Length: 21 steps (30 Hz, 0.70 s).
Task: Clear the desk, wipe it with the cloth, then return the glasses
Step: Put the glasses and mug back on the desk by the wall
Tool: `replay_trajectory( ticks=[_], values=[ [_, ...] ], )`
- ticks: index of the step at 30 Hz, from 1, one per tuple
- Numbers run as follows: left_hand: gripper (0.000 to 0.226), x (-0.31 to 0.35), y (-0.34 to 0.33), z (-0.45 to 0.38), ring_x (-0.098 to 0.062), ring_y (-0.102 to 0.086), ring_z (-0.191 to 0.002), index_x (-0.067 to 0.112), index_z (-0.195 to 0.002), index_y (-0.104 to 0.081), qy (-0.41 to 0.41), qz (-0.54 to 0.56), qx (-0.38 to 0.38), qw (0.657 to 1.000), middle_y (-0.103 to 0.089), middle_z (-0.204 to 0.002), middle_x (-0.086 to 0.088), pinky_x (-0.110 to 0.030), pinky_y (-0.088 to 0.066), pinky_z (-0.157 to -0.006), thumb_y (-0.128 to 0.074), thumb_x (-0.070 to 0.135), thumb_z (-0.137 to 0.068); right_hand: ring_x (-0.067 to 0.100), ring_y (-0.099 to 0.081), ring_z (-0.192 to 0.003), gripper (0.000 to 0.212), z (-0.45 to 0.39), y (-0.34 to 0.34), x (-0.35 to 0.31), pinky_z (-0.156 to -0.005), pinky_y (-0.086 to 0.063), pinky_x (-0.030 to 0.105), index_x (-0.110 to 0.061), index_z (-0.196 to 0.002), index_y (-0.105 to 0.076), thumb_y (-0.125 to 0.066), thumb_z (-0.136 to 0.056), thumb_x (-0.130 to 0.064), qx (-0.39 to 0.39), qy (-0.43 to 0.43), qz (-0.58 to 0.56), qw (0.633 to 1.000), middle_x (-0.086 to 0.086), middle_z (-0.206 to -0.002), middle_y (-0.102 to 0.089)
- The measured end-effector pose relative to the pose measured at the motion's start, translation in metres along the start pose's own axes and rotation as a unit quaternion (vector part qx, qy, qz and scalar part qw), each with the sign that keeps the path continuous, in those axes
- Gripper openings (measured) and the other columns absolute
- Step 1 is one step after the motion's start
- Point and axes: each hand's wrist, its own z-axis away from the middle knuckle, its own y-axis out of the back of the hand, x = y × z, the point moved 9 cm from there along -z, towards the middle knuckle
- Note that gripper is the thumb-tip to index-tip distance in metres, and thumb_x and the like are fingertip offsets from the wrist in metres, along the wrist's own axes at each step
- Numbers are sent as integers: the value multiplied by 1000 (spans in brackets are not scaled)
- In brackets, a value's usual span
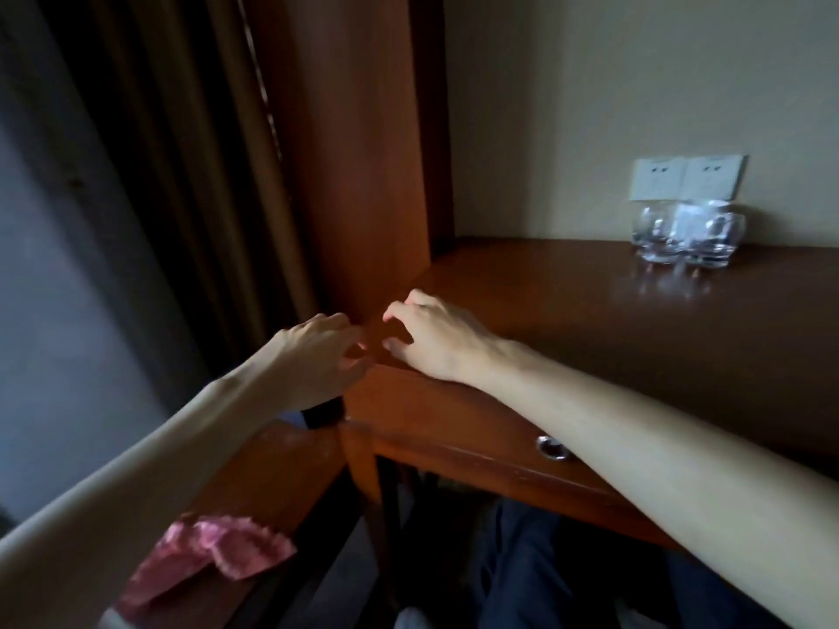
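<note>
Two glasses (685,236) at desk (590,320) back, left hand (318,351) and right hand (431,338) empty, fingers spread, pink cloth (204,556) aside

Left forearm hides part of pink cloth (199,560) nearest frame's left edge. Left hand (318,356) fingertips blurred at desk (590,320) corner. Glasses (685,238) overlap, blurred; outlines merge near desk's back edge.

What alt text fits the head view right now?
Both hands, left hand and right hand, reach empty to the desk's near left corner. Two glasses stand by the back wall; a pink cloth lies on a lower surface at left.
</note>
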Motion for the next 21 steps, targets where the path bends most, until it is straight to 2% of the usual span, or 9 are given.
replay_trajectory(
  ticks=[4,8,11,16,21],
  values=[
    [43,-88,-28,51,-10,-57,-108,33,-123,-63,0,-17,-30,999,-59,-111,13,-32,-54,-84,-69,53,-85,34,-62,-110,42,-37,-63,-83,-83,-53,44,-16,-135,-53,-59,-99,-36,-8,72,-21,997,9,-128,-53],
    [57,-165,-77,67,-11,-55,-113,34,-131,-59,33,-48,-66,996,-57,-117,12,-33,-54,-86,-70,60,-82,34,-61,-116,44,-77,-141,-125,-81,-50,42,-16,-138,-48,-58,-100,-36,-42,96,-4,994,8,-131,-51],
    [69,-209,-118,60,-14,-52,-120,30,-140,-52,62,-25,-83,994,-55,-126,8,-38,-53,-91,-69,62,-82,32,-59,-123,52,-106,-201,-126,-85,-51,39,-14,-144,-43,-59,-101,-38,-85,71,-4,994,10,-142,-47],
    [84,-257,-192,19,-15,-46,-132,26,-152,-38,77,-7,-92,993,-45,-145,7,-37,-49,-100,-72,58,-82,30,-51,-134,66,-155,-285,-104,-97,-52,38,-11,-152,-33,-61,-100,-39,-125,18,-24,992,12,-153,-38],
    [95,-284,-273,-17,-16,-23,-151,15,-160,-22,92,57,-134,985,-24,-165,-2,-31,-31,-119,-76,39,-86,31,-43,-142,78,-198,-341,-93,-107,-46,38,-11,-159,-19,-62,-99,-38,-136,-6,-48,989,14,-158,-32]
  ],
)
